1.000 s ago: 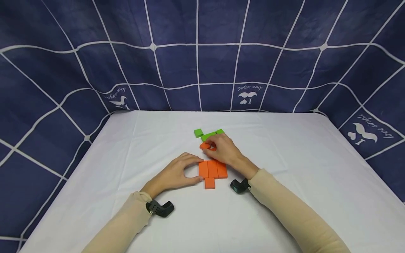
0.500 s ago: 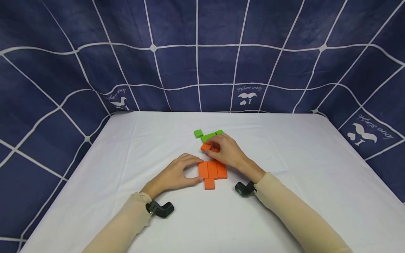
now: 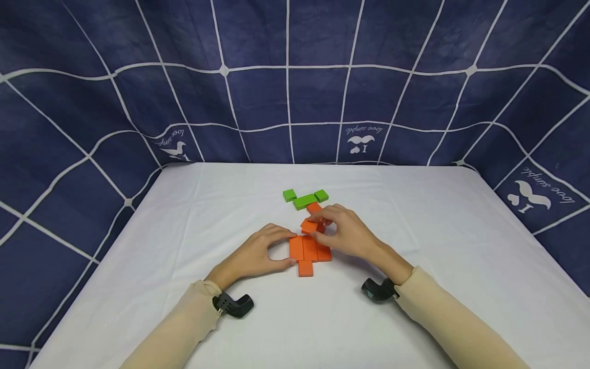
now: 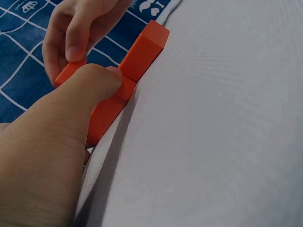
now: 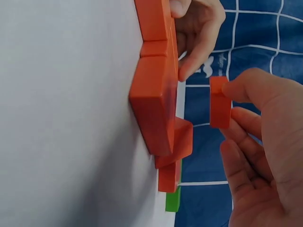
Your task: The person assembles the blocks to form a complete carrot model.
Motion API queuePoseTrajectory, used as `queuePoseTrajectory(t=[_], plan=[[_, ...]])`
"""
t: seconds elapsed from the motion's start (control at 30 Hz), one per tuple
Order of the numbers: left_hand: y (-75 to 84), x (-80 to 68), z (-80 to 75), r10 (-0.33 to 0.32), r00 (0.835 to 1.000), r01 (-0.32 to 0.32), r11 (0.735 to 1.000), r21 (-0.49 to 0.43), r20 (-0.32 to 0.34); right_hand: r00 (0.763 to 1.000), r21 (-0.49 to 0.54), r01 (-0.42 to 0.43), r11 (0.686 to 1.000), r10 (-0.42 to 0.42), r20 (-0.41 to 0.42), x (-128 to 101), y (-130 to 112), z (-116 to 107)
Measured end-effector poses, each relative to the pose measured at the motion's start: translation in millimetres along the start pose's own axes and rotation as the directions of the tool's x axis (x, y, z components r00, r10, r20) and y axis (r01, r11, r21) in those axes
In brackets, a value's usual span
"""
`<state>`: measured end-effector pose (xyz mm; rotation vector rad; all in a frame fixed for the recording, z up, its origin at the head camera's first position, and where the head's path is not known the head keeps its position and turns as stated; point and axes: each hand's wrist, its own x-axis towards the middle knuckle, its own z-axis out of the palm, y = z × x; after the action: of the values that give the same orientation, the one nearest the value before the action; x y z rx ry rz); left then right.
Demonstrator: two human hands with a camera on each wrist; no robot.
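Observation:
My right hand (image 3: 348,230) pinches a small orange block (image 3: 308,226) between thumb and fingers. The right wrist view shows that block (image 5: 219,106) held up off the table. Just below it in the head view lie several orange blocks (image 3: 310,248) side by side, with a small orange block (image 3: 305,268) against their near edge. My left hand (image 3: 253,251) has thumb and forefinger at the two ends of the leftmost orange block (image 3: 296,248). Farther back, another orange block (image 3: 314,207) touches a long green block (image 3: 304,201); other orange pieces are partly hidden behind my right fingers.
Two small green blocks (image 3: 289,195) flank the long green one at the back. A white cloth (image 3: 221,195) covers the table. Behind it hangs a dark blue curtain (image 3: 258,97) with white grid lines. A black camera (image 3: 380,290) sits on my right wrist.
My right hand has come nearer and a little right with its orange block, from beside the green blocks to just above the orange row. The left hand has stayed still.

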<state>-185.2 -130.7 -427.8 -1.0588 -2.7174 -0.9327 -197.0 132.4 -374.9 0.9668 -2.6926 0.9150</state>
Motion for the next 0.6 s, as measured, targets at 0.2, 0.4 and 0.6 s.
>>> queuePoseTrajectory(t=[0.2,0.4,0.6], plan=[[-0.1,0.7,1.2,0.014,1.0,-0.014,1.0,0.002,-0.002,0.999,0.055,-0.008,0.998,0.006,0.043,-20,1,-4],[-0.5,1.1,0.7,0.01,1.0,-0.01,1.0,0.011,0.0,0.999,0.085,0.024,0.996,-0.027,0.031,-35,2,-3],[-1.1,1.1,0.2,0.006,1.0,-0.006,1.0,0.012,0.001,0.993,0.146,0.101,0.984,-0.108,0.043,-43,8,4]])
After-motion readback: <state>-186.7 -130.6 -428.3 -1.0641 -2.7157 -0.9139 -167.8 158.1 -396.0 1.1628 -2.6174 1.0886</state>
